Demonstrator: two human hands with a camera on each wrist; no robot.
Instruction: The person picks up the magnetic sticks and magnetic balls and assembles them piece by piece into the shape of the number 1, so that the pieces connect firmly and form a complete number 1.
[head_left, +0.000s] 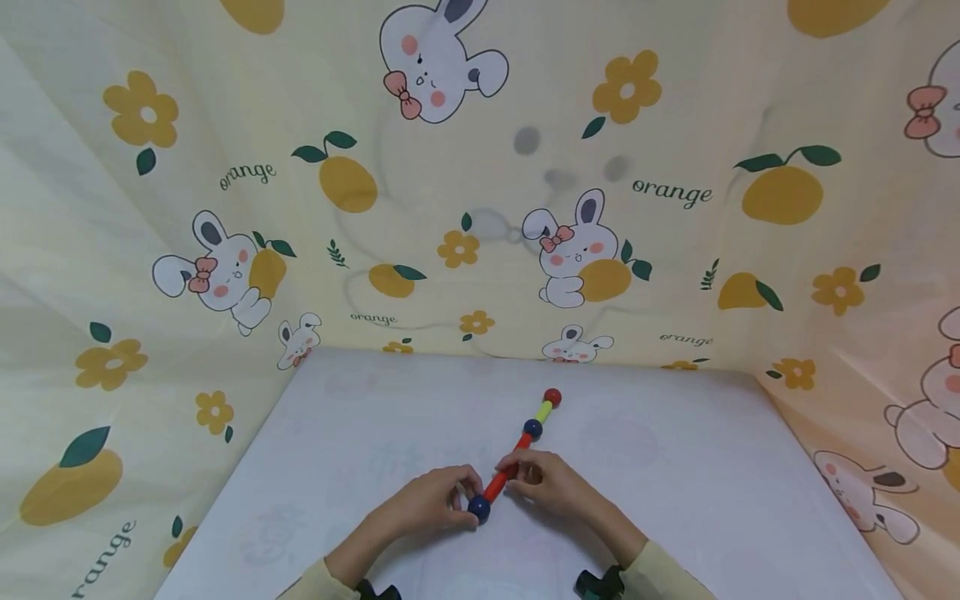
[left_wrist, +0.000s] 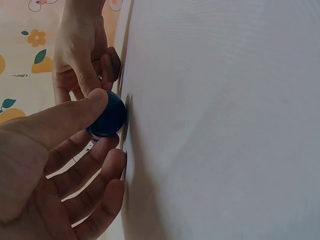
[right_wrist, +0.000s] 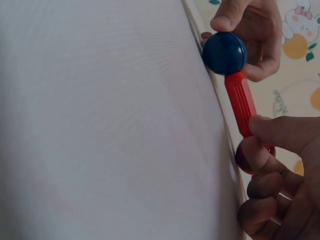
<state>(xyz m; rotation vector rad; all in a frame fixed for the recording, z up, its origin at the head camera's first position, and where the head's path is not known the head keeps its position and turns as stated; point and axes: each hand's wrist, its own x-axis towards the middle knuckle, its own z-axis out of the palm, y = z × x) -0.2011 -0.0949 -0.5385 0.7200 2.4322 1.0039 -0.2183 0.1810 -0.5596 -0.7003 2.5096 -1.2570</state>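
A chain of coloured balls and rods slants away across the white table. At its near end is a dark blue ball [head_left: 478,508], which my left hand [head_left: 441,500] pinches between thumb and fingers. A red rod [right_wrist: 240,102] runs from that ball to my right hand [head_left: 551,482], whose thumb and index finger grip its far end. A dark red ball [right_wrist: 243,157] shows there, partly hidden by the right fingers. Beyond the hand, more red rod [head_left: 524,442] leads to a second blue ball [head_left: 532,429], then a yellow-green rod [head_left: 543,411] and a red ball [head_left: 552,397].
The white tabletop [head_left: 675,467] lies under both hands. A cloth [head_left: 495,275] printed with rabbits, oranges and flowers hangs behind the table and along both sides. Dark wrist devices [head_left: 600,583] sit by both cuffs.
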